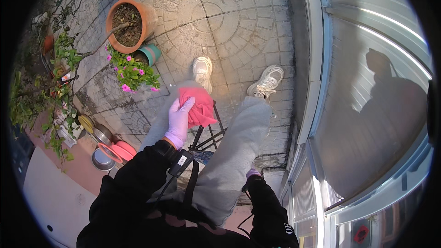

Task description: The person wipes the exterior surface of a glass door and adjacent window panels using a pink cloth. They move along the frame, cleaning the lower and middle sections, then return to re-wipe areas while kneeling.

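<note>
My left hand (178,120), in a thin light-purple glove, is closed on a bunched pink cloth (198,106), holding it above my left knee. The thumb lies over the cloth, which hangs in loose folds towards the right. Low beside my right leg is my right hand (252,173). Only a bit of its purple glove shows past the grey trouser leg (234,142), and its fingers are hidden. A folding stool's dark metal legs (209,135) show between my thighs.
Ahead on the left stand a terracotta pot (148,23) and a tilted teal pot (153,54) beside pink flowers (138,73). Metal pans (102,160) and pink basins (123,150) sit at lower left. Along the right runs a glazed wall with a pale-blue frame (325,55). Paving (229,32) lies ahead.
</note>
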Demonstrator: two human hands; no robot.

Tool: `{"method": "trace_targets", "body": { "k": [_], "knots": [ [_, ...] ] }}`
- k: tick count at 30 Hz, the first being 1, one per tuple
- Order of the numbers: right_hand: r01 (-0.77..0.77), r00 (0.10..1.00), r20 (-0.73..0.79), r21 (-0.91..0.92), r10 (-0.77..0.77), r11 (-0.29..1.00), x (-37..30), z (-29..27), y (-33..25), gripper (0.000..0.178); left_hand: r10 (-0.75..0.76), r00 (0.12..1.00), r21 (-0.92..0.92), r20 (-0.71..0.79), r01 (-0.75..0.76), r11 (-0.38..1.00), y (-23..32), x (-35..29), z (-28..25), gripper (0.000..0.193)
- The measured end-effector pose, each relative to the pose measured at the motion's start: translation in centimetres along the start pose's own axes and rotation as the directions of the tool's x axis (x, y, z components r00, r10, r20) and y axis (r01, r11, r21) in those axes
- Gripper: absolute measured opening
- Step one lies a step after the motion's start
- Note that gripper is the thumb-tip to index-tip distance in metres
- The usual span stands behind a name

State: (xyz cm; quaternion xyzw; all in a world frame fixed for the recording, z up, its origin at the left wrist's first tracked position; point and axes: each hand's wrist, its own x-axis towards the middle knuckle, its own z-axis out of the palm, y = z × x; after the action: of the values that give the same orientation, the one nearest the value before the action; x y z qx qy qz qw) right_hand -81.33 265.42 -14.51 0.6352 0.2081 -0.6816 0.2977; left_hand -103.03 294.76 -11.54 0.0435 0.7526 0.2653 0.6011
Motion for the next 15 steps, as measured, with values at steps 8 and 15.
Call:
{"method": "trace_targets", "body": {
  "k": [8,15],
  "knots": [
    [0.003,0.973,-0.218,0.359,0.08,0.933,8.4,-6.5,3.8,0.045,-0.142,0.986,-0.084,-0.086,0.134,0.987,-5.3,3.4,2.4,0.024],
    [0.03,0.831,-0.526,0.37,0.183,0.928,3.0,-23.3,3.7,0.04,-0.215,0.955,-0.346,-0.205,0.135,0.928,-4.8,8.4,4.6,0.024]
  ]
}}
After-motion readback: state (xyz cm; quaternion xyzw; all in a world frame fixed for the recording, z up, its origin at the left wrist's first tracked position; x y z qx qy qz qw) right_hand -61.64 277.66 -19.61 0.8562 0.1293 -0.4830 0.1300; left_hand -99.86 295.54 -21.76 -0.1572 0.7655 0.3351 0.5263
